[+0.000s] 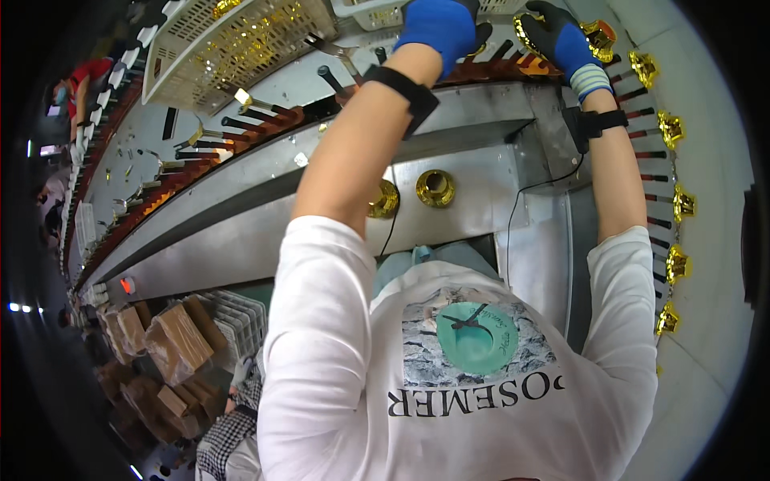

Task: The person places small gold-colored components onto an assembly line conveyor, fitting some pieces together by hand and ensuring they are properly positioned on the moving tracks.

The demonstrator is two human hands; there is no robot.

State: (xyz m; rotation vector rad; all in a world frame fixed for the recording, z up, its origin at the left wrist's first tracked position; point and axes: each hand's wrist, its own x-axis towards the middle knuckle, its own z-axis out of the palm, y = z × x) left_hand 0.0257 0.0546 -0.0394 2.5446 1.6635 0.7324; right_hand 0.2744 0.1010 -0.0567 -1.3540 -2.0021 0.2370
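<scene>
My right hand (556, 38), in a blue and black glove, curls its fingers against a shiny gold flared piece (522, 34) above the row of spindles. Close beside that wrist is another gold flared piece (599, 37). My left hand (439, 30), gloved in blue with dark fingers, reaches to the top edge near a white plastic basket (365, 11). Most of its fingers are cut off or hidden; only the thumb side shows. Two round gold pieces with open centres stand on the metal ledge before me: one (435, 188) in full view, the other (384, 199) partly behind my left arm.
Dark-handled spindles line a curved conveyor track (473, 72); several at right carry gold pieces (672, 128). A white basket (233, 48) holds gold pieces at upper left. A black cable (521, 192) hangs by the ledge. Cardboard boxes (176, 341) and other people are at left.
</scene>
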